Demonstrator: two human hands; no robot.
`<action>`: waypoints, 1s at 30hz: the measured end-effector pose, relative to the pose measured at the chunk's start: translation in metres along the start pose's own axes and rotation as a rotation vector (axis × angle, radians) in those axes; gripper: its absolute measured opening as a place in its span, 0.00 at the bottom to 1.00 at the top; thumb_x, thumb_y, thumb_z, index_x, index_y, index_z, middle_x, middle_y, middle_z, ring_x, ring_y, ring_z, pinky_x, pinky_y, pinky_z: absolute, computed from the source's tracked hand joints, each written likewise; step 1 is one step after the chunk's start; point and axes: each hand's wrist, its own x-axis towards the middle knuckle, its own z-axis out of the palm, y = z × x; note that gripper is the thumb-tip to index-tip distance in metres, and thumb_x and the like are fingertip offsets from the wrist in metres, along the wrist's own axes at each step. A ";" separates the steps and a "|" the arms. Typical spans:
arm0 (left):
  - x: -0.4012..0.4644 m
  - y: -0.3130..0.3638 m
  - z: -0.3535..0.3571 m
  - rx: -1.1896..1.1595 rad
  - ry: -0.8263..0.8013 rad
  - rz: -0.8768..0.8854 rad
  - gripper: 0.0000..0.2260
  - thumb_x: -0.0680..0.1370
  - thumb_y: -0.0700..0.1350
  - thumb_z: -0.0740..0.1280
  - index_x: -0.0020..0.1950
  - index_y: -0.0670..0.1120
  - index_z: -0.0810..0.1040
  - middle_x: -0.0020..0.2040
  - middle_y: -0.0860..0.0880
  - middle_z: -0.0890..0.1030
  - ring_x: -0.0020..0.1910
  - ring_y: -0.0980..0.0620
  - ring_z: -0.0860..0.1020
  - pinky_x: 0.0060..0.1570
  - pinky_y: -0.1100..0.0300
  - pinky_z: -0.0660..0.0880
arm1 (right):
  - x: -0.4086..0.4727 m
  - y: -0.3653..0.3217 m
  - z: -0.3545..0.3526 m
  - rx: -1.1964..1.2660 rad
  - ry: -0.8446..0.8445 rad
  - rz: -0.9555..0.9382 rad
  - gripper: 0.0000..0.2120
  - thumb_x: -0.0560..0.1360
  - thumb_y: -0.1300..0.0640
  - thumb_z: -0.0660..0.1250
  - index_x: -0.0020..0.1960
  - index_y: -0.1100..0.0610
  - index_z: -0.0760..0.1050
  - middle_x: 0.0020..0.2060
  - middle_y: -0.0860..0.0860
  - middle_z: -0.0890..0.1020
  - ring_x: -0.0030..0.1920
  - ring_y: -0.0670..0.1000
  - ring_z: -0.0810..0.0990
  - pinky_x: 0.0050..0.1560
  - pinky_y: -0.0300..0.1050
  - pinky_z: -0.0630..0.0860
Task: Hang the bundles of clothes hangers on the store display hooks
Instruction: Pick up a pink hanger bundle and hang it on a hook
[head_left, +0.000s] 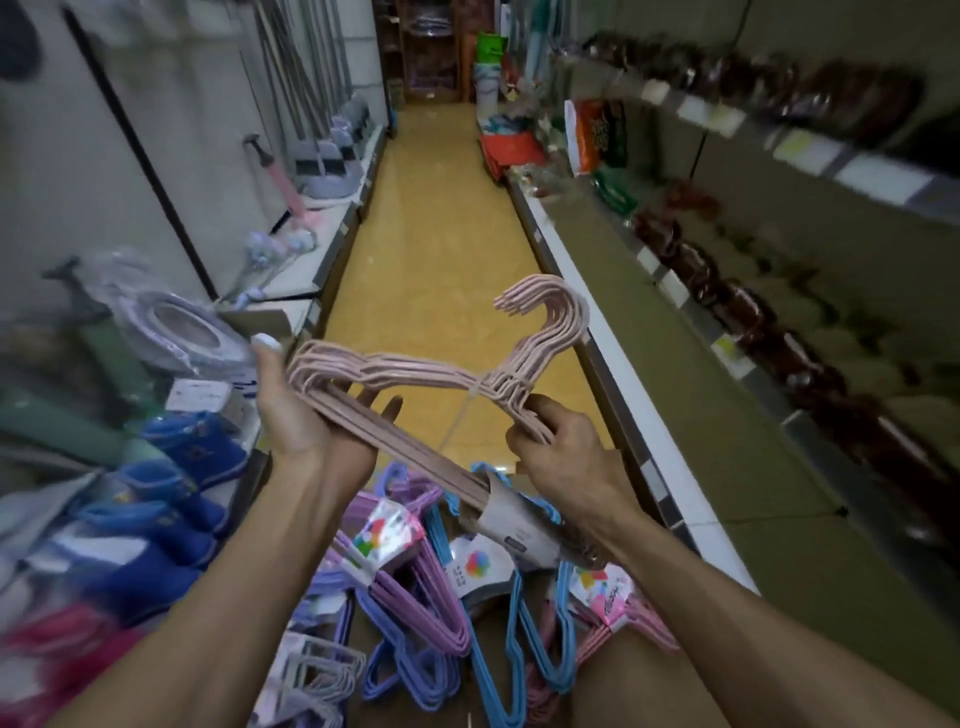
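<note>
Two hands: left (306, 415), right (561, 447). One pink bundle (415, 374) held. On floor (431, 208): two purple bundles (415, 587), two blue bundles (524, 623), one pink bundle (618, 618), one pale bundle (311, 680). Three blue slippers (171, 499) on left shelf.

Pale pink hanger bundle (415, 374), purple hangers (415, 603), blue hangers (524, 639), yellow floor (436, 218)

Pale pink coated-wire hanger bundle (415, 374): matt, slightly rough coating; banded by a matt paper sleeve (519, 525). Purple, blue and pink hanger bundles (415, 613) at the floor's near edge: smooth coating, glossy printed paper labels. Yellow floor (431, 218): glossy, reflective. Blue slippers (171, 499) on the left shelf: soft cloth.
</note>
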 end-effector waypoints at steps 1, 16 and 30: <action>-0.009 0.024 0.011 -0.011 0.006 -0.003 0.28 0.75 0.71 0.54 0.53 0.50 0.80 0.57 0.46 0.81 0.58 0.43 0.79 0.63 0.39 0.69 | 0.001 -0.028 -0.008 -0.003 -0.018 -0.025 0.13 0.75 0.62 0.63 0.45 0.43 0.77 0.28 0.43 0.75 0.34 0.49 0.74 0.36 0.42 0.73; -0.168 0.330 0.192 -0.192 0.083 0.199 0.17 0.81 0.54 0.56 0.36 0.50 0.73 0.29 0.49 0.78 0.34 0.49 0.78 0.46 0.53 0.74 | -0.013 -0.420 -0.117 -0.154 -0.136 -0.352 0.15 0.74 0.60 0.66 0.59 0.48 0.79 0.40 0.44 0.82 0.39 0.42 0.78 0.39 0.38 0.72; -0.302 0.508 0.252 -0.165 0.135 0.529 0.08 0.79 0.44 0.58 0.47 0.50 0.77 0.41 0.44 0.79 0.38 0.44 0.77 0.43 0.48 0.75 | -0.047 -0.650 -0.153 -0.256 -0.279 -0.681 0.11 0.76 0.55 0.67 0.58 0.48 0.79 0.48 0.48 0.85 0.48 0.49 0.82 0.51 0.50 0.78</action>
